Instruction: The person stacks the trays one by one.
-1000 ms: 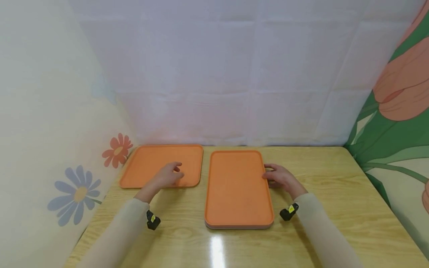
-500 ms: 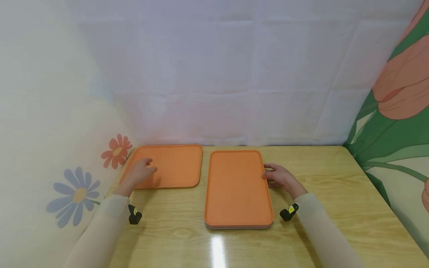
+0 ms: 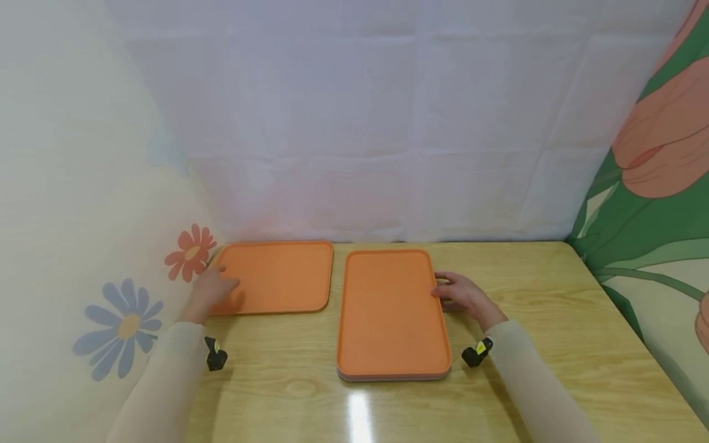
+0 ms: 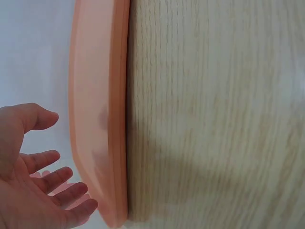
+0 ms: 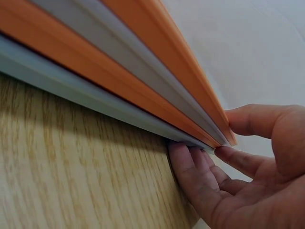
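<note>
An orange tray (image 3: 277, 277) lies crosswise at the back left of the table. My left hand (image 3: 208, 289) is at its left end; in the left wrist view its spread, slightly bent fingers face the tray's corner and hold nothing. Right of that tray, a stack of trays (image 3: 394, 314) stands lengthwise, orange on top. From the side, the stack's edges (image 5: 119, 71) show orange, greyish-white, orange and pale green layers. My right hand (image 3: 464, 295) holds the stack's right side, thumb at the top tray's rim, other fingertips at the lower edges.
The wood-grain table (image 3: 277, 394) meets a white cloth backdrop (image 3: 332, 123) behind the trays. A wall with painted flowers (image 3: 130, 326) rises close to the left hand. Another wall with a large floral print (image 3: 653, 234) stands at the right.
My left hand has moved left, from above the right part of the lone tray to its left end. The right hand and the stack have stayed in place.
</note>
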Demonstrator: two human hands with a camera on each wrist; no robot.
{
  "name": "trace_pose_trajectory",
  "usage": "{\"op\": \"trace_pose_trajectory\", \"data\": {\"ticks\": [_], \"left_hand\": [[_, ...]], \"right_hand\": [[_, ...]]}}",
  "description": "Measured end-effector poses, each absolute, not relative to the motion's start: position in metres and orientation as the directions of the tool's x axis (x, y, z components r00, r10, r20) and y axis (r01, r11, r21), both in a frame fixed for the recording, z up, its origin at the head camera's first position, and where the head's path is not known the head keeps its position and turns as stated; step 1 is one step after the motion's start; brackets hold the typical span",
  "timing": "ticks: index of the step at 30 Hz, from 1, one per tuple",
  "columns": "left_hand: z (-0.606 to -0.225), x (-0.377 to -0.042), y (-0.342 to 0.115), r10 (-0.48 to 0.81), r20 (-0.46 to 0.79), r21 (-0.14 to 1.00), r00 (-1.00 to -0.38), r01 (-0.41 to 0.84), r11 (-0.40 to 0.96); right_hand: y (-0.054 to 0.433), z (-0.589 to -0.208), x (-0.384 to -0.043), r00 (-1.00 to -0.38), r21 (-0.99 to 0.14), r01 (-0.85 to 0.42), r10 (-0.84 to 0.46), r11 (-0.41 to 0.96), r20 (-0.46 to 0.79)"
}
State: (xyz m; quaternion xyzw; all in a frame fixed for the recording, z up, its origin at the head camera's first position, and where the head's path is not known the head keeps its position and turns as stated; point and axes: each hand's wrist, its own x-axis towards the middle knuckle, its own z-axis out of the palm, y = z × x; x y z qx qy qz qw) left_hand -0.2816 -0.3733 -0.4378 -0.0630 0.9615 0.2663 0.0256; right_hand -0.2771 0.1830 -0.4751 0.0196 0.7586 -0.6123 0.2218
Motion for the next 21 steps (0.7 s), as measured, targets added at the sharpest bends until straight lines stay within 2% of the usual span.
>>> {"op": "trace_pose_trajectory", "data": {"ticks": [8, 21], "left_hand": [[-0.444, -0.278, -0.385, -0.146, -0.069, 0.431, -0.987, -0.161, 0.888], [-0.452, -0.269, -0.401, -0.215, -0.121, 0.412, -0.969, -0.246, 0.878]], "right_hand": [[0.183, -0.477, -0.278, -0.902, -0.924, 0.298, -0.248, 0.239, -0.355], [0.183, -0.476, -0.276, -0.904, -0.922, 0.306, -0.23, 0.237, -0.359]]}}
